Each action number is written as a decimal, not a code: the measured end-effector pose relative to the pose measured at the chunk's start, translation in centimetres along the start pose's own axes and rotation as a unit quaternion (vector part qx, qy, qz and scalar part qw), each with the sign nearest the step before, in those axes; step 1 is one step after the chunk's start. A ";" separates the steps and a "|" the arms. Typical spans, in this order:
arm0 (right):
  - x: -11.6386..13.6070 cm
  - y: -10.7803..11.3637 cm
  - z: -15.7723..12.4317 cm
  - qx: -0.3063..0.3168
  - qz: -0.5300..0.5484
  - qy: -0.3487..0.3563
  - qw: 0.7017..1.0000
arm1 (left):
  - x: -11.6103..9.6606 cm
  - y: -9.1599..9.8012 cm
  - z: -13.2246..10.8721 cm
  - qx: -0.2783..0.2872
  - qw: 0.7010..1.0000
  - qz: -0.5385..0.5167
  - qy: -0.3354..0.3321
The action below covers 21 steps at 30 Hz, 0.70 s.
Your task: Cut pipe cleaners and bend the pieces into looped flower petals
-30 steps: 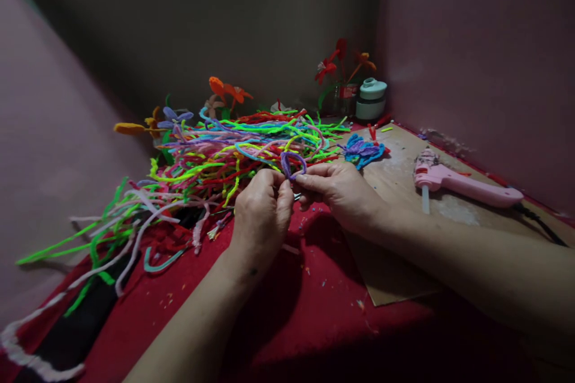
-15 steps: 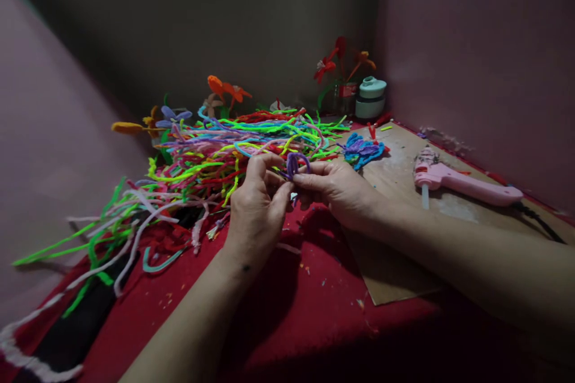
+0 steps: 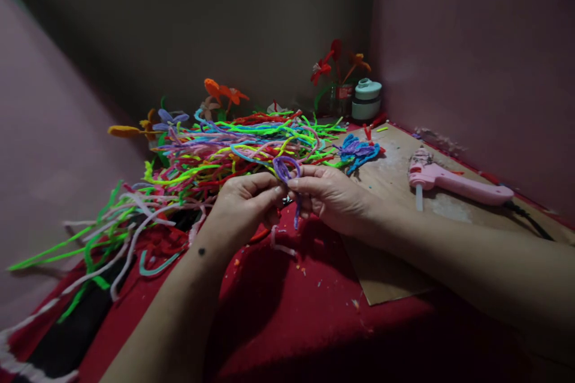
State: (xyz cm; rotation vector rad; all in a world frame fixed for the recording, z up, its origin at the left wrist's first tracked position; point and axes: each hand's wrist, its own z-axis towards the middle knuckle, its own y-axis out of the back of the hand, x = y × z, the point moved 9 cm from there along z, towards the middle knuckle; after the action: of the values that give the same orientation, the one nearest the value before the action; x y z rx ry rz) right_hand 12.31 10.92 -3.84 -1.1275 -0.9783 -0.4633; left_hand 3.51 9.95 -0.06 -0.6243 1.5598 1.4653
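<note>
A purple pipe cleaner (image 3: 282, 169), bent into loops with a tail hanging below, is pinched between my two hands over the red cloth (image 3: 287, 305). My left hand (image 3: 251, 197) closes thumb and fingers at the left of the loops. From the right, my right hand (image 3: 326, 191) pinches the base of the loops between thumb and forefinger. The fingertips of both hands nearly meet and partly hide where the loops join. Behind the hands lies a big heap of coloured pipe cleaners (image 3: 251, 137).
A pink glue gun (image 3: 467, 184) rests on a brown board (image 3: 390, 278) at the right. A blue and purple pipe-cleaner piece (image 3: 358, 152) lies on the board. A pale green container (image 3: 366, 102) and red flowers (image 3: 321, 69) stand at the back.
My left hand has turned and dropped a little, its wrist now lower and further left. More of the purple loops and the hanging tail shows. The view has shifted slightly.
</note>
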 end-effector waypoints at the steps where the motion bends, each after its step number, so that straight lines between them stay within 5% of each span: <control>1: -0.3 -0.3 -0.1 0.011 0.013 -0.019 1.000 | 0.2 0.0 0.0 0.016 1.000 -0.009 0.010; 8: -0.9 -0.2 -0.2 0.019 -0.005 -0.040 0.999 | 0.9 -0.4 -0.2 0.094 0.994 -0.013 0.053; 21: -1.3 -0.2 -0.6 0.014 -0.071 -0.037 0.997 | 1.1 -0.9 -0.9 0.147 0.984 0.067 0.076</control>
State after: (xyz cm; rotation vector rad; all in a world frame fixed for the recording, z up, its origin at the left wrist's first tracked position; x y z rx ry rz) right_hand 11.77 10.13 -4.90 -1.0610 -1.1320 -0.5238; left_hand 3.51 9.13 -1.49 -0.4739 1.9259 1.2704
